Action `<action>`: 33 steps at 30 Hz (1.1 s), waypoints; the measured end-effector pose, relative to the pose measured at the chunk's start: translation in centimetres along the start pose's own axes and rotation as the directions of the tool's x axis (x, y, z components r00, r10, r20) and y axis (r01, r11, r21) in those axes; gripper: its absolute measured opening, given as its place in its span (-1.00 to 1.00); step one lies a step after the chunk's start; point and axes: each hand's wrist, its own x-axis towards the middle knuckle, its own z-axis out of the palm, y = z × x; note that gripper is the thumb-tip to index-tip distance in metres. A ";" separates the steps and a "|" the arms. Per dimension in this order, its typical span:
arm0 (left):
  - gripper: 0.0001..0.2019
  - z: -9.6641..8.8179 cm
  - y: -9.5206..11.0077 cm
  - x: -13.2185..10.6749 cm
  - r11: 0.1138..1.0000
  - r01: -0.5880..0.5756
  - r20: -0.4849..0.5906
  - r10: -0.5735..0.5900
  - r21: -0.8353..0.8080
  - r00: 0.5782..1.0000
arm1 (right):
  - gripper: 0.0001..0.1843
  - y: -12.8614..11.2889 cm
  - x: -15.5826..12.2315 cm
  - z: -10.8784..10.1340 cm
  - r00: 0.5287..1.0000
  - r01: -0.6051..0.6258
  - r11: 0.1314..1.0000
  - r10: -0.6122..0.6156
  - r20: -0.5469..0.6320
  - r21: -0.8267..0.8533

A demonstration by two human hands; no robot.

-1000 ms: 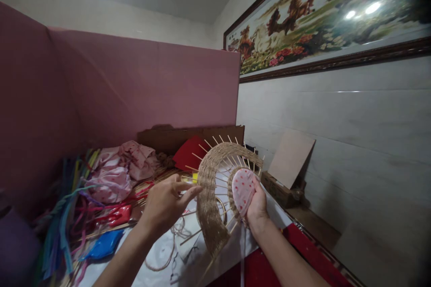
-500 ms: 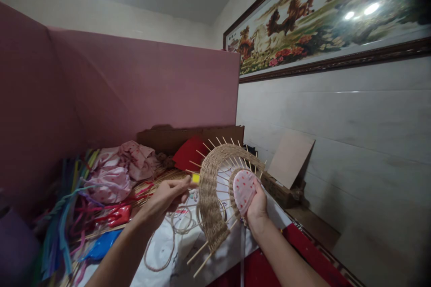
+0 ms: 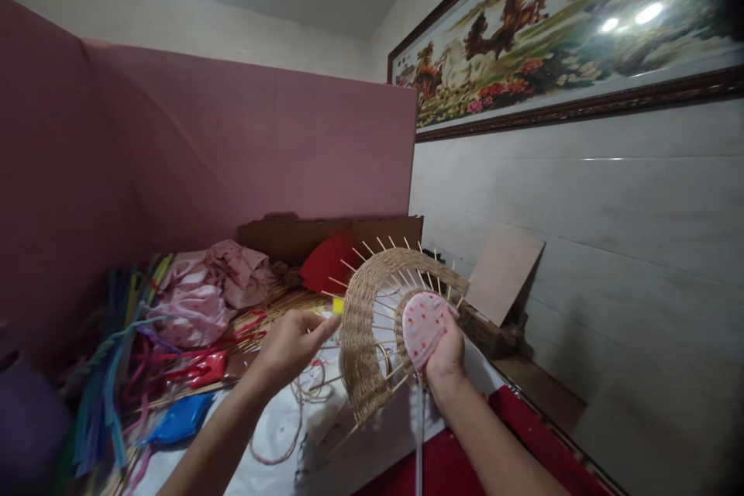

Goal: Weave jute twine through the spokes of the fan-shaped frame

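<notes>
Up in the right hand [image 3: 447, 356] the woven fan [image 3: 357, 318] is held, its pink, red-dotted centre [image 3: 419, 329] clasped under the thumb, the fingers hidden behind. Left of that hand a tan band [image 3: 363, 380] is seen curving round, crossed by pale sticks [image 3: 338, 282], the lowest ends blurred. At its outer edge, the left hand's [image 3: 296, 341] thumb and forefinger are nearly closed; whether a strand is pinched cannot be told.
</notes>
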 end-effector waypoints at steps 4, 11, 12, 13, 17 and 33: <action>-0.62 -0.2 1.4 -1.2 0.889 -0.048 -0.072 0.091 0.456 0.993 | -0.64 -0.7 -1.0 0.7 1.000 0.020 1.000 -0.020 0.014 0.018; -0.75 0.3 2.5 -2.2 0.644 -0.012 -0.155 0.202 0.765 0.967 | -0.62 -0.9 -1.3 0.9 0.999 0.033 0.999 -0.033 0.018 0.022; -0.74 0.4 2.5 -2.2 0.633 -0.035 -0.136 0.219 0.773 0.966 | -0.63 -0.9 -1.3 0.9 0.999 0.034 0.999 -0.035 0.022 0.025; -0.74 0.5 2.4 -2.2 0.629 -0.060 -0.116 0.234 0.775 0.965 | -0.63 -0.9 -1.3 0.9 0.999 0.037 0.999 -0.038 0.028 0.029; -0.75 0.8 2.3 -2.1 0.646 -0.137 -0.072 0.287 0.751 0.955 | -0.62 -1.0 -1.5 0.9 0.998 0.041 0.999 -0.042 0.045 0.024; -0.78 0.3 2.5 -2.2 0.707 -0.241 -0.003 0.325 0.665 0.946 | -0.54 -0.9 -1.0 0.8 0.994 0.079 0.997 -0.079 0.082 0.001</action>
